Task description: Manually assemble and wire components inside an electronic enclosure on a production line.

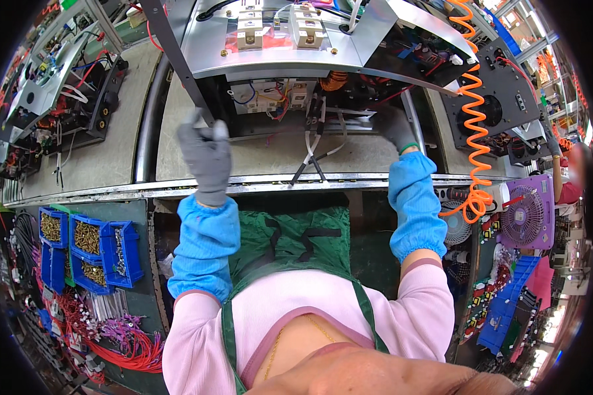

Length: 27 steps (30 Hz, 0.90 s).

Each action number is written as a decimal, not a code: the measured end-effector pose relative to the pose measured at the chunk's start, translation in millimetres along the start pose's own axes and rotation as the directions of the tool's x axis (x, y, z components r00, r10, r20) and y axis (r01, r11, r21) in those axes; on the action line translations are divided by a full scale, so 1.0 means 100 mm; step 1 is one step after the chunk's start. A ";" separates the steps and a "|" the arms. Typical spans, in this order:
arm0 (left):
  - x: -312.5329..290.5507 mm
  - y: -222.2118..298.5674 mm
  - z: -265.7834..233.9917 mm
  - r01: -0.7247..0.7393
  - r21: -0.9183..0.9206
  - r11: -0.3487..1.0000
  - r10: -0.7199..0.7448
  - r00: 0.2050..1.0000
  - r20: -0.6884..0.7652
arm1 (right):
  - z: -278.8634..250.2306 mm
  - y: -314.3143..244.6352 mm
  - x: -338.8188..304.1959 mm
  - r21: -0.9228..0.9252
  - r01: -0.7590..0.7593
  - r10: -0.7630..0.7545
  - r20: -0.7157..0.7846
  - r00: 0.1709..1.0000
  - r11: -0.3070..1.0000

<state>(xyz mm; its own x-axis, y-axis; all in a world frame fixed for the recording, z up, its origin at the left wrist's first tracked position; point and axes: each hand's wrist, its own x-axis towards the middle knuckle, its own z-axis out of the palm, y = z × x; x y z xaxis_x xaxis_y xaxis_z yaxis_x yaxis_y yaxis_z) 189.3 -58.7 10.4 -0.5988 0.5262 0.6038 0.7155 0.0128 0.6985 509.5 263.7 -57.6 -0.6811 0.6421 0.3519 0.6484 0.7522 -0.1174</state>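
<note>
A metal equipment chassis [277,62] stands on the bench in front of me, its lower side open to wiring and boards. My left hand [205,161], in a grey glove, is at the bottom of the dark metal post [181,59], with fingers and thumb closed around its lower end. On the other side, my right hand [396,129] reaches to the chassis's lower right part; shadow hides its fingers. Between the hands, several cables with black sleeved ends [314,135] hang out of the chassis onto the bench. Two pale terminal modules [250,29] sit on its upper plate.
A coiled orange air hose [476,125] hangs at the right, beside a black panel [497,92]. Another wired unit [66,92] stands at the left. Blue bins [125,253] of screws and red wires [128,349] lie at lower left. A purple fan [527,214] stands at right.
</note>
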 end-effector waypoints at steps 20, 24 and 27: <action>0.51 -0.46 0.01 0.163 0.402 0.901 -0.181 0.983 0.007 | -0.89 -0.69 0.23 0.916 0.201 0.617 0.062 0.785 -0.348; 0.49 -0.52 -0.13 0.124 0.338 0.933 -0.123 0.992 -0.024 | -0.23 -1.05 0.19 0.944 -0.324 0.237 0.331 0.913 -0.071; 0.22 -0.51 -0.15 0.087 0.399 0.913 0.007 0.974 -0.228 | 0.00 -1.91 0.34 0.796 -0.530 0.170 0.589 0.790 -0.293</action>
<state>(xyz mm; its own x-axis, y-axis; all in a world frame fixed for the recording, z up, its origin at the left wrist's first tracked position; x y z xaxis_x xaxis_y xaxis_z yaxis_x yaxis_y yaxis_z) 134.1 -60.1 -6.0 -0.6598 0.3186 0.6805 0.7449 0.3962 0.5368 362.2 142.1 -23.4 -0.6280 0.7224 -0.2893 -0.0991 -0.4429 -0.8911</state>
